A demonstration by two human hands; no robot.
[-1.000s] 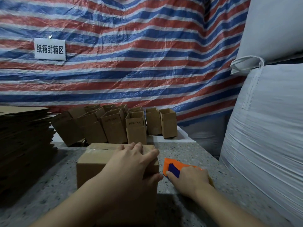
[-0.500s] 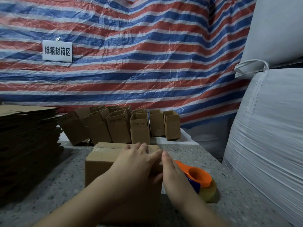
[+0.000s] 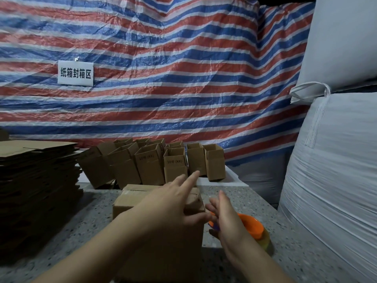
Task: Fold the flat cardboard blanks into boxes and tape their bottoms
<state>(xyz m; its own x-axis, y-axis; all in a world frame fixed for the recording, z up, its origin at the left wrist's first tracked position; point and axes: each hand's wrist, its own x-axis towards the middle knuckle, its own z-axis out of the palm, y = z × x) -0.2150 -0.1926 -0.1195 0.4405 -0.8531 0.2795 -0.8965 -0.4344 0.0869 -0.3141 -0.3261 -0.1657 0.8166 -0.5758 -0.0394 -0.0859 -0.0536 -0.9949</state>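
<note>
L hand (image 3: 173, 203): flat over box (image 3: 130, 203) top, fingers spread wide, straight.
R hand (image 3: 226, 217): beside box, fingers loose, holding nothing.
Box: upright, centre-bottom; long axis vertical.

Both bare forearms reach forward from the bottom edge, converging toward the middle. The left hand (image 3: 171, 203) is spread flat, palm down — its fingers (image 3: 190, 179) straight and fanned, pointing up and to the right, the thumb stretched out sideways toward the other hand. The right hand (image 3: 226, 217) stands on edge just beside it, fingers straight and loosely together, pointing away — its fingertips nearly meet the left thumb. Neither hand grips anything.
</note>
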